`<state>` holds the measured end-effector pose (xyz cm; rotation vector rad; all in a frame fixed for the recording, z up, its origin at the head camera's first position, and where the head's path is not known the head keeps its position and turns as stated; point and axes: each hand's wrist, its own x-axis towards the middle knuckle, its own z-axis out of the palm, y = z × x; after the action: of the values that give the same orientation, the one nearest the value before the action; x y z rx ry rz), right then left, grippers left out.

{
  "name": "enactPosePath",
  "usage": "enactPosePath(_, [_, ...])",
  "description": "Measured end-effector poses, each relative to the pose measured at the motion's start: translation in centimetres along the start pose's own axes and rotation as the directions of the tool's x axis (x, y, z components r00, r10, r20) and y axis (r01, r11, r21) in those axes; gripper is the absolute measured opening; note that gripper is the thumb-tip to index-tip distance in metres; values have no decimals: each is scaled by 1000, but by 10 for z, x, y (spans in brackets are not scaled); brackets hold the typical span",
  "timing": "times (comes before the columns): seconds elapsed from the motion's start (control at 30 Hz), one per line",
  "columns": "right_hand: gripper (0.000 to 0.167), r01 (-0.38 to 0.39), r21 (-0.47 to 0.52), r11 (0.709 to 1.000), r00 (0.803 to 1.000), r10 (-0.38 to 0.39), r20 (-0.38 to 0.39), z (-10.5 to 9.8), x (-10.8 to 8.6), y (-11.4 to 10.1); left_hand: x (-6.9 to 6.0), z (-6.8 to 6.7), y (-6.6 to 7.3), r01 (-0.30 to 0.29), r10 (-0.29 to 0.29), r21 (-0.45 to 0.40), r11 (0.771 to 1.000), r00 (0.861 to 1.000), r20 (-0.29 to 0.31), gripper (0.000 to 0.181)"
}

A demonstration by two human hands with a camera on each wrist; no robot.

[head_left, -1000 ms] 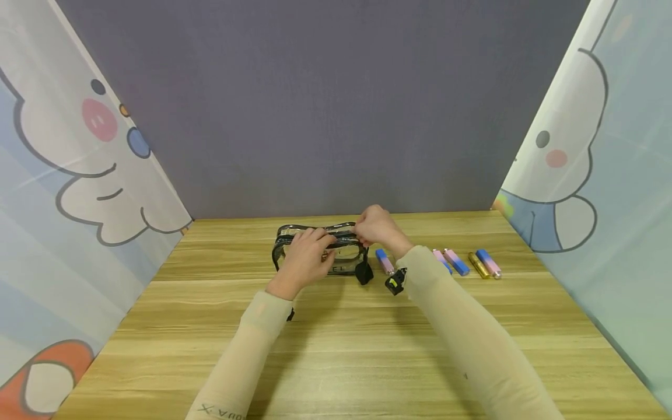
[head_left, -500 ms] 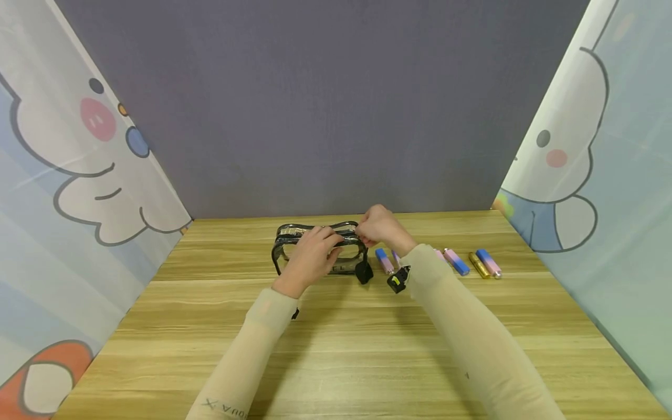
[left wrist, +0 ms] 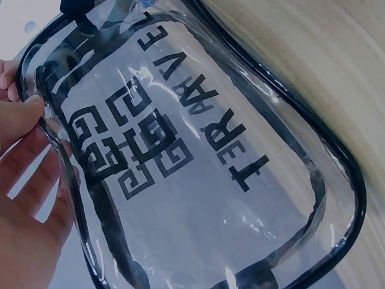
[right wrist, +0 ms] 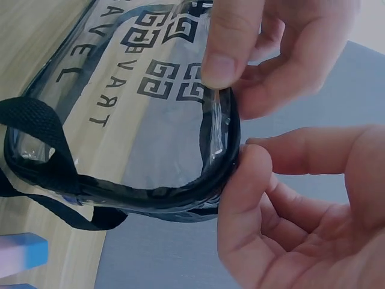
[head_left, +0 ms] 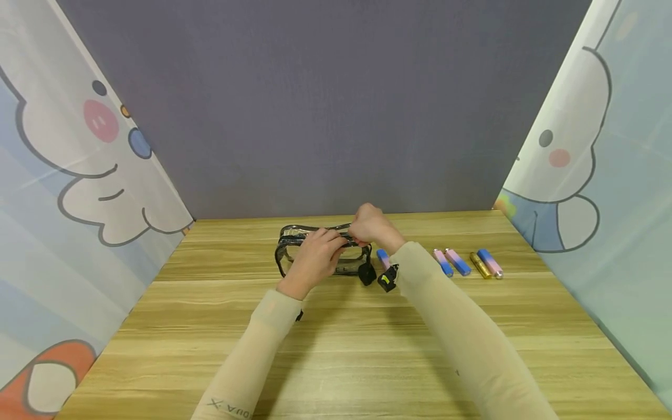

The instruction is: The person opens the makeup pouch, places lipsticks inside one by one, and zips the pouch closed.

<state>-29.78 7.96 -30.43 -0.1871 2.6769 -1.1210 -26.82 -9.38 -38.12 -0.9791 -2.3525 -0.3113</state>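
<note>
You have the clear bag (head_left: 354, 262) under both your hands, and the work at its top edge looks to be in progress rather than finished. Your left hand (head_left: 316, 252) has its thumb on the near side of that edge and its fingers behind, so the bag is clamped there; your right hand (head_left: 368, 226), just beside it, pinches thumb against forefinger at the bag's corner, though the small part between those tips is hidden. So far the bag is steadied on the table (head_left: 336, 356) and gripped at both spots; whether its top is fully closed you cannot tell from here, as your fingers cover it. No tube shows inside. To the right of your right hand, all outside the bag, lie a pink-and-blue tube (head_left: 383, 257) close by your wrist, then a pair of similar tubes (head_left: 458, 262) beyond your sleeve (head_left: 420, 269), and farthest out a gold tube (head_left: 480, 265) beside another pink-and-blue tube (head_left: 490, 263). The black strap (head_left: 366, 273) hangs below your right hand. Against half a second ago, your right hand sits a little nearer your left, your left has crept slightly rightward, and your right sleeve now uncovers more of the pair.
</note>
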Motion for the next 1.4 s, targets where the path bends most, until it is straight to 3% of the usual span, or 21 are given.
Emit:
enactPosePath(0.37, [26,18,55,998,1000,-17,-10,0,-2,5,-6,-7,-3,28,-28,2,1000,999,18,23])
enactPosePath(0.67, [20,22,93,995,1000,-21,-4,-2,0,10,-23,-16,-22,86,-86,40,995,996,-9,22])
enactPosePath(0.93, [19,37,84,996,999,-38,10,-2,1,12,-25,-20,-25,88,-89,21,996,994,60,22])
enactPosePath(1.13, [22,34,36,999,999,-34,3,-1,1,7,-23,-23,-23,104,-104,11,995,989,106,24])
enactPosePath(1.4, [42,42,-99,994,999,-43,-8,6,1,-6,-23,-18,-22,96,-99,43,994,992,75,20])
